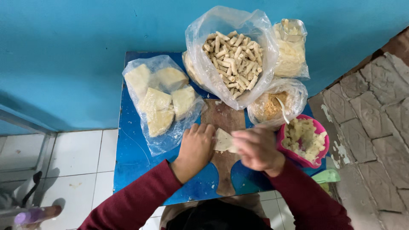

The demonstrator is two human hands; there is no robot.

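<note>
A pale triangular wrapper sheet (223, 140) lies on a wooden cutting board (224, 117) on the small blue table (130, 149). My left hand (196, 147) rests with curled fingers on the sheet's left edge. My right hand (257, 148), blurred, is over the sheet's right side with fingers bunched on it. Both sleeves are dark red.
A clear bag of folded wrapper stacks (161, 100) lies at left. A big open bag of rolled sticks (232, 57) stands at the back, with a bag of pale sheets (291, 49) and a bag of crumbs (272, 104). A pink bowl of filling (303, 140) sits at right.
</note>
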